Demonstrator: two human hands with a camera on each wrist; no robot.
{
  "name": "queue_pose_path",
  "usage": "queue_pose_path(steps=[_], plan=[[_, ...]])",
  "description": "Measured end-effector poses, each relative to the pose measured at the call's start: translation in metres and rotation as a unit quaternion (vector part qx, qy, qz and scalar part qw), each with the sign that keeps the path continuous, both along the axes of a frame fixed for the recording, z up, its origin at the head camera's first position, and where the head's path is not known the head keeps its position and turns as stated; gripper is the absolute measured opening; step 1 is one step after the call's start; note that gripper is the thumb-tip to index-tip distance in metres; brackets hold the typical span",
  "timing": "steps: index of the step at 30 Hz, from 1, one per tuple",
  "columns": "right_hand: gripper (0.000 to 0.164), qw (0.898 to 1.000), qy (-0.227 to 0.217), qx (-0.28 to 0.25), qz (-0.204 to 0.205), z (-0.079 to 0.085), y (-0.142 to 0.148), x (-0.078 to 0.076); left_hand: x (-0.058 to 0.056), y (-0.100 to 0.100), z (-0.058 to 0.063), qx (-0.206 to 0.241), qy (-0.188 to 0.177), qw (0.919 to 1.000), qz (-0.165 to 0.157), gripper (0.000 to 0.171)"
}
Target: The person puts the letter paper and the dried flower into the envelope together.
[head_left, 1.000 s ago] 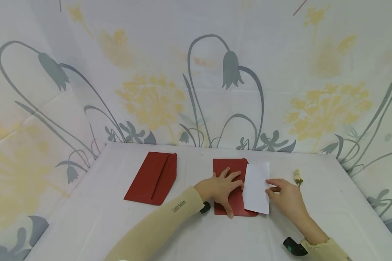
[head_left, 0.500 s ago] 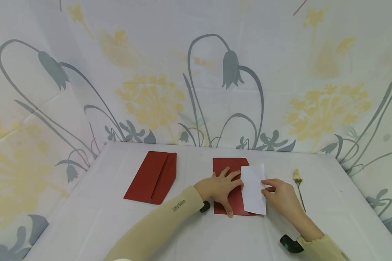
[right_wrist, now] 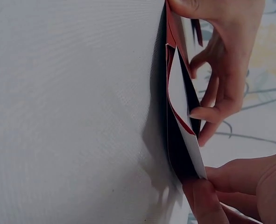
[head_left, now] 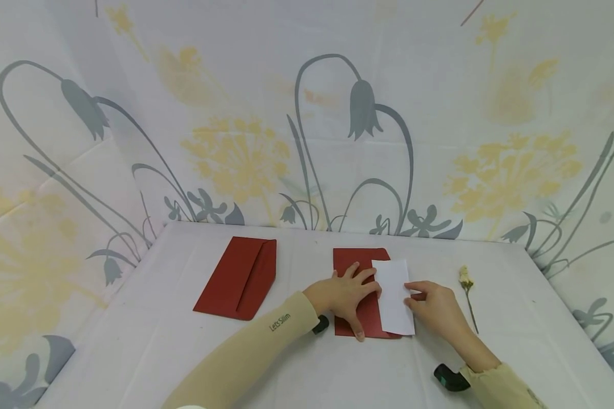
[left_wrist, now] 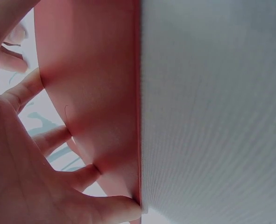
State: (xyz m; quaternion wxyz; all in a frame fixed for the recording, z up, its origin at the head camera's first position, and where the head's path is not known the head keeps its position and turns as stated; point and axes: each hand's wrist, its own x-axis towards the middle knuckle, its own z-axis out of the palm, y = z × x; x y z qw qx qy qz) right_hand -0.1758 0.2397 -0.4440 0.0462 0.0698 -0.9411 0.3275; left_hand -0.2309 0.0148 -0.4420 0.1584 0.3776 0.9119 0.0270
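My left hand (head_left: 347,295) lies spread on a red envelope (head_left: 345,258), its fingertips pressing the paper. In the left wrist view, the left fingers (left_wrist: 58,137) stand on the red paper (left_wrist: 95,60). My right hand (head_left: 435,307) pinches the right edge of a white paper card (head_left: 393,298) between thumb and fingers. The card overlaps the envelope's right side, its left edge beside the left fingertips. Seen edge-on in the right wrist view, the envelope (right_wrist: 171,32) gapes, with the white card (right_wrist: 198,149) at the gap and the right hand (right_wrist: 240,189) gripping its near end.
A second red envelope (head_left: 240,278) lies at the left of the white-covered table (head_left: 158,352). A dried flower (head_left: 465,278) with a thin stem lies right of the right hand. A flower-printed cloth (head_left: 266,113) hangs behind. Black devices (head_left: 451,378) sit at the wrists.
The right hand has moved the white card left, farther over the envelope. More of the dried flower's stem shows. The left hand has stayed in place.
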Motion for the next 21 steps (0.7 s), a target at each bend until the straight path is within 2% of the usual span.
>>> queue_pose_path(steps=[10, 21], plan=[[0.031, 1.000, -0.023, 0.000, 0.012, 0.000, -0.003, -0.009, -0.001, 0.000, -0.002, 0.000, -0.004, 1.0000, 0.000, 0.084], [0.030, 1.000, -0.013, -0.002, 0.008, -0.006, -0.007, -0.013, -0.002, 0.000, -0.004, 0.001, 0.001, 1.0000, 0.000, 0.084]])
